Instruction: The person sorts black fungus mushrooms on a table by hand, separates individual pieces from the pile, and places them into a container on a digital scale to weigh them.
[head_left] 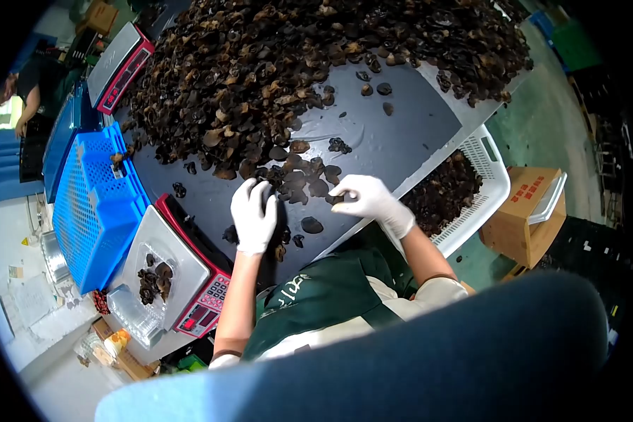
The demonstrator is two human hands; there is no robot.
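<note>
Dark fungus-like pieces (239, 105) heaped on the desk (408, 105), thinly scattered at the near side, probably for easy reach. Left hand (254, 218) with fingers parted; right hand (373, 200) with fingers curled beside pieces, cannot tell whether gripping. Nearer scale (202, 316) alongside, likely for convenience.

From here I see dark, crinkled fungus-like pieces (260, 77), brown to nearly black, heaped thickly over the far side of the bench (408, 105). Towards the near edge the heap thins into a loose patch of flatter, overlapping pieces (295, 181). One dark oval piece (311, 225) lies flat close to that edge.
</note>
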